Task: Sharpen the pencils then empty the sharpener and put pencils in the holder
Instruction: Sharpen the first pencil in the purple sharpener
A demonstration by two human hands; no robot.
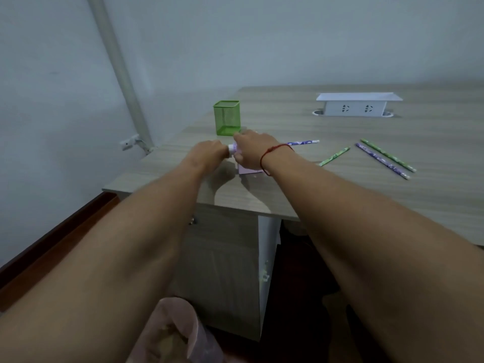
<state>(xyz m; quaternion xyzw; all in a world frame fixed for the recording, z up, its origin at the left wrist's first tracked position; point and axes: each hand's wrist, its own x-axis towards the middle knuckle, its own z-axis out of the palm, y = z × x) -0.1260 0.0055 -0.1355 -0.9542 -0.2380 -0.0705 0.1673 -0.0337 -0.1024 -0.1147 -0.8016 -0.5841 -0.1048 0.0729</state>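
Leftmost, low in the view: a pale pink plastic bag, mouth open, on the floor below the desk corner; probably where the shavings go.

Grey wood-grain desk. Near its left corner, the left hand is curled shut around a small white knob, seemingly the crank of the pale lilac box-shaped pencil sharpener. The knob sticks out of the sharpener's left side.

Just behind the hands: a green wire-mesh square pencil holder, upright, nothing showing above its rim.

Right hand, red string at the wrist, clamped down over the sharpener's top, steadying it. Most of the body is hidden beneath it.

Purple-and-white patterned pencil runs out from under the right hand toward the right, long axis level and in line with the sharpener; judged to be seated in it, though the entry is covered.

Further right, lying loose and well apart from the hands: a short green pencil, a long purple pencil and a long green pencil, the two long ones side by side, slanting.

Far right, back: white socket box.

Judgement: sharpening is under way on the first pencil. The crank is on the left hand's side; the loose pencils are all nearer the right hand.
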